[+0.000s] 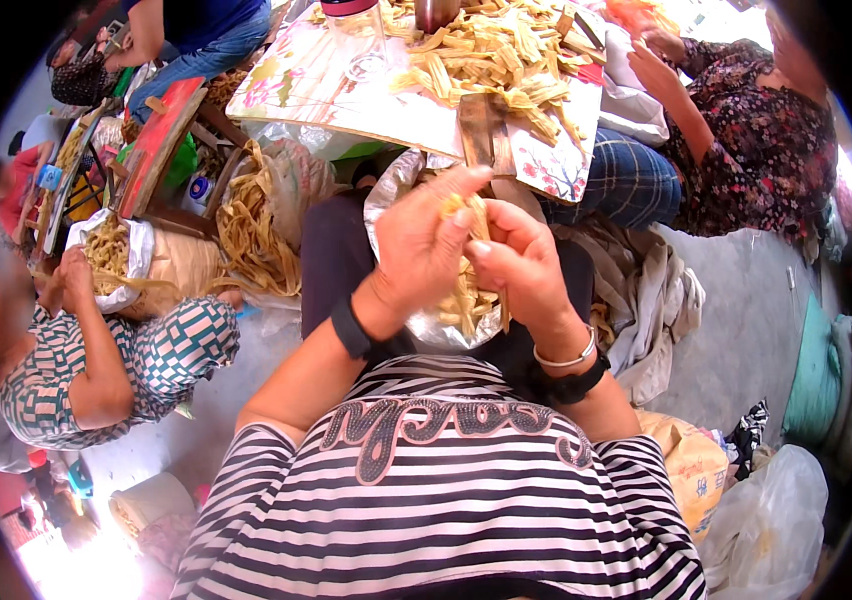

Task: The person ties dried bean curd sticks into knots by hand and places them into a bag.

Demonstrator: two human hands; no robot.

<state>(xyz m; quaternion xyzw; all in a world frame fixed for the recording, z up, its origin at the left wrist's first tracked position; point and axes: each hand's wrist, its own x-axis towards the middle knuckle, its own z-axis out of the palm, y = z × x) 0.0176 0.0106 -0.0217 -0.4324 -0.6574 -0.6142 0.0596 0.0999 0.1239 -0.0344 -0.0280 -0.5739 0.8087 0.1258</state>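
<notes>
My left hand (426, 242) and my right hand (528, 262) meet above my lap. Both are closed, with fingers and thumbs pinching a small bunch of pale yellow, dried-looking strips (468, 210); exactly what kind they are I cannot make out. Just below my fingers, more yellow strips (466, 300) lie in a whitish, shiny plastic bag (444, 332) between my knees. Part of the bag is hidden behind my hands. Beyond them, a wooden-looking, flat tool (482, 125) sits at the near edge of the table (386, 115).
The table bears a heap of yellow strips (506, 60) and a clear jar (358, 45). Sacks of strips (256, 220) stand at left, beside a red-topped wooden stool (161, 130). People sit at left (86, 370) and right (746, 150). Crumpled cloth (656, 300) lies right.
</notes>
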